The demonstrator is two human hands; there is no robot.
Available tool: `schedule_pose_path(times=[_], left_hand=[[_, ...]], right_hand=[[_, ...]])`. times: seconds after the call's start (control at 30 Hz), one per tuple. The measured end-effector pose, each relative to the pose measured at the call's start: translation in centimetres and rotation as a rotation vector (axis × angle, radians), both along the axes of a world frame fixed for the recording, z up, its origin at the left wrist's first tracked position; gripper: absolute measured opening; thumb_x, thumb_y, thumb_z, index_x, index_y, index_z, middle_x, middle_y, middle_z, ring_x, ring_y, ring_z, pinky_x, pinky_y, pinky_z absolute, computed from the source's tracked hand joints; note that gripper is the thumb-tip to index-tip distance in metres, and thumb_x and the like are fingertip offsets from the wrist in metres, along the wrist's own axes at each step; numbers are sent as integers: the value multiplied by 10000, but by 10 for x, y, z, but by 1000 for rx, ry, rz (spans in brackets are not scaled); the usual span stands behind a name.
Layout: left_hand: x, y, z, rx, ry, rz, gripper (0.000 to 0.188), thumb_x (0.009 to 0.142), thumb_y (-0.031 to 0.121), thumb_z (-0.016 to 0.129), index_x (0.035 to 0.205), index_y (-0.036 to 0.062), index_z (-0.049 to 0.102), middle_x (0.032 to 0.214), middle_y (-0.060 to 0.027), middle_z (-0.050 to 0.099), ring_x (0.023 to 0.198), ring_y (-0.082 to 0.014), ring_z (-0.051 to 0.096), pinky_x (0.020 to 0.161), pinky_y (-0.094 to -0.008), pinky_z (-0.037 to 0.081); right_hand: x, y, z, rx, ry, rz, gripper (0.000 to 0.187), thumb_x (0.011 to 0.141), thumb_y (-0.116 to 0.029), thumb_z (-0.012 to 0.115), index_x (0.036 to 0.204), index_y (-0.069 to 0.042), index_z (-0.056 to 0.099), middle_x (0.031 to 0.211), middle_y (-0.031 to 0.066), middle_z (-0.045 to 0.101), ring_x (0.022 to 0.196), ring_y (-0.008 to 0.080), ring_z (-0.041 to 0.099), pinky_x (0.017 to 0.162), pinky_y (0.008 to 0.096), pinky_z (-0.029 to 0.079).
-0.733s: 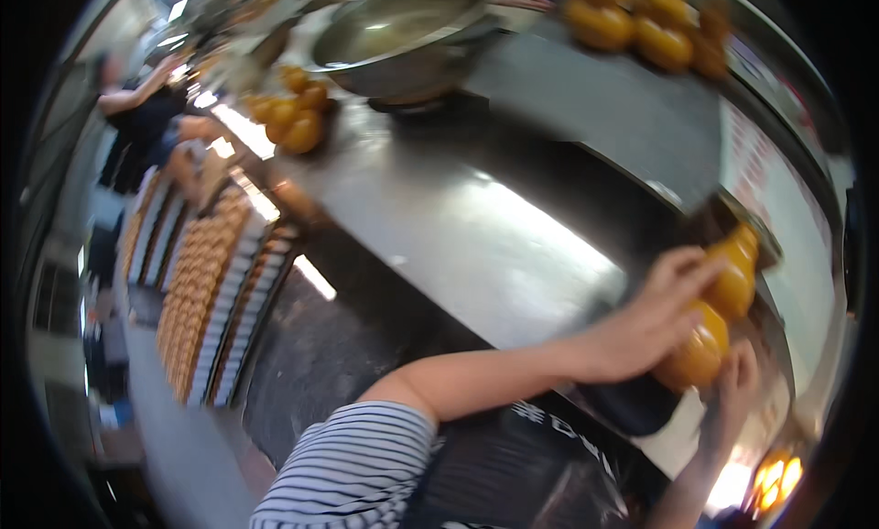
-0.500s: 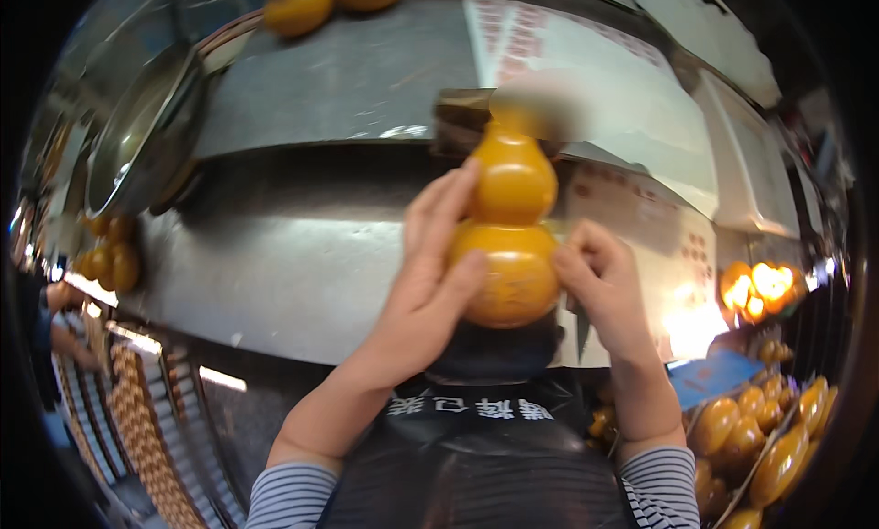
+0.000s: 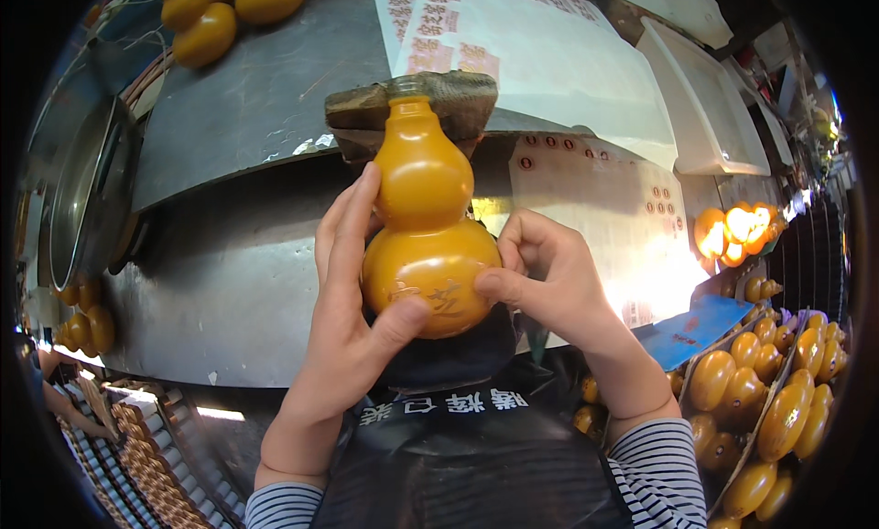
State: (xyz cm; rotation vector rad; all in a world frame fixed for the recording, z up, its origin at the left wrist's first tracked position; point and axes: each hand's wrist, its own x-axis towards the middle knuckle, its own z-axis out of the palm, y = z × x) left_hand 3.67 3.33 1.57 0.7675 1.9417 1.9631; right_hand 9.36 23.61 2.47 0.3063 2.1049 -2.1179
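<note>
A glossy yellow gourd-shaped bottle (image 3: pixel 423 176) lies with its bare neck pointing away from me. Its neck overlaps a rough brown block (image 3: pixel 462 98); I cannot tell whether it rests on it. My left hand (image 3: pixel 343 291) is wrapped along the left side, its thumb across the lower bulb. At the right of that bulb, my right hand (image 3: pixel 554 263) has curled fingers and presses its thumb onto the surface. Beside the thumb, the lower bulb carries characters, partly covered by my left thumb. A dark support (image 3: pixel 449 359) sits under the near end.
Printed label sheets (image 3: pixel 558 66) lie on the grey table (image 3: pixel 238 126). A metal basin (image 3: pixel 82 190) stands at left, a white tray (image 3: pixel 700 108) at far right. Several yellow gourd bottles (image 3: pixel 746 382) fill the lower right, near a blue sheet (image 3: pixel 691 332). At far left is another person's arm (image 3: pixel 73 405).
The bottle and both hands appear further left in the picture, as does the background. The blur over the bottle's neck is gone. My right thumb has shifted onto the lower bulb's front.
</note>
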Motion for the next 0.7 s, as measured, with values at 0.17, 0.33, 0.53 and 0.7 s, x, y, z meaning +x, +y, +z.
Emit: schedule_pose_path(times=[0.17,0.33,0.53,0.7], left_hand=[[2,5,-5,63,-132,76,696,921,242,519,1495,32,187,1462,-164,226,1327,-276,322,1107,-391,262],[4,-3,-6,-31,-7,22,618,960,227,440,1493,32,197,1482,-157,221,1339,-276,319,1105,-379,268],[3,2,-13,125,-135,61,714,915,282,545,1489,29,205,1469,-164,229,1335,-285,324,1103,-388,285],[10,7,-3,-43,-80,135,863,838,310,654,1497,35,170,1437,-167,248,1322,-295,344,1103,-408,294]], right_hand=[[-7,-3,4,-93,-68,-52,341,849,-241,730,722,-84,455,592,-62,478,549,-9,425,489,172,325],[1,-3,-4,25,37,-16,324,891,-315,673,756,-75,502,588,-45,482,541,20,458,498,176,352],[-5,40,-26,-566,-110,-239,264,949,-306,583,868,-57,550,722,0,549,601,73,516,555,227,443],[25,-1,-9,-122,252,-394,308,916,-106,607,1179,-11,479,978,52,564,858,89,565,729,229,484]])
